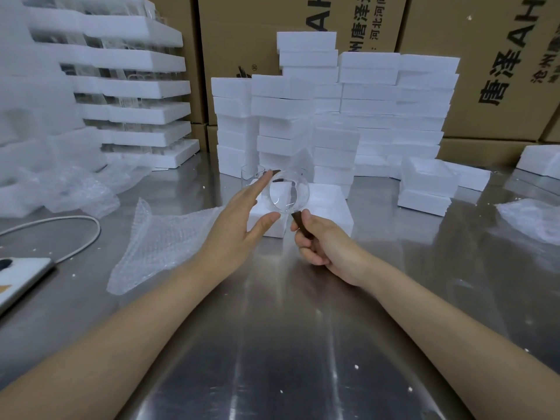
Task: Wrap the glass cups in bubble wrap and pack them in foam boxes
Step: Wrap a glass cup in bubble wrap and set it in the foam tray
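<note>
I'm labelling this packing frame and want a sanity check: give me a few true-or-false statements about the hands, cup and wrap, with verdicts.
The right hand grips the glass cup by its dark handle. True.
The cup is already wrapped. False: it is bare; the bubble wrap sheet lies on the table to its left.
The left hand has its fingers straight beside the cup. True.
The table is wooden. False: it is shiny metal.

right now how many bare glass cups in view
2: one cup held by its handle in the right hand, a second cup standing behind the left hand. More may hide in the foam trays.
</note>
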A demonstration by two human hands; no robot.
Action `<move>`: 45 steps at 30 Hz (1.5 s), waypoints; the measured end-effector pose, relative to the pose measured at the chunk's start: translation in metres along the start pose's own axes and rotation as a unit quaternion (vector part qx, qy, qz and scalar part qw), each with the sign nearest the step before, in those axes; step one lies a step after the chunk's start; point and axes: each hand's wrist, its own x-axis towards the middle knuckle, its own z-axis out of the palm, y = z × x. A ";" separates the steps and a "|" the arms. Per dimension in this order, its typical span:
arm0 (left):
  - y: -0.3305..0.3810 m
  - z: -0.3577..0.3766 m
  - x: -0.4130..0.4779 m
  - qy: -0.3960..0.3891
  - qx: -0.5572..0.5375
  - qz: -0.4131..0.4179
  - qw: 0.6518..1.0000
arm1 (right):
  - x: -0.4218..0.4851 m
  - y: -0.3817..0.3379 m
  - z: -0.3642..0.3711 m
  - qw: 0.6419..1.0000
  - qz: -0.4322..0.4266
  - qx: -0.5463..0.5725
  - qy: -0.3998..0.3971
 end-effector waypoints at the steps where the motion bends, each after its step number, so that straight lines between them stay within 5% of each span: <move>1: 0.000 0.000 0.000 0.001 0.001 0.000 1.000 | 0.000 0.000 0.000 1.000 0.001 0.000 -0.002; 10: 0.006 0.000 -0.001 -0.007 -0.004 0.003 1.000 | 0.001 0.002 -0.002 1.000 0.008 0.011 -0.022; 15: 0.016 0.005 -0.003 0.000 -0.143 -0.030 0.989 | 0.001 0.006 0.000 0.999 -0.036 -0.009 -0.003; 21: 0.027 0.016 -0.006 0.081 -0.255 -0.054 0.962 | 0.002 0.010 0.005 0.990 -0.105 -0.083 0.045; 26: 0.033 0.017 -0.008 0.126 -0.199 0.014 0.972 | 0.004 0.005 0.009 0.985 -0.145 -0.030 0.090; 30: 0.025 0.015 -0.006 0.122 -0.138 0.046 0.982 | 0.001 -0.001 0.011 0.987 -0.119 0.103 0.015; 45: 0.017 0.016 -0.004 0.061 -0.190 -0.019 0.980 | 0.002 0.004 0.000 0.984 -0.042 0.151 -0.083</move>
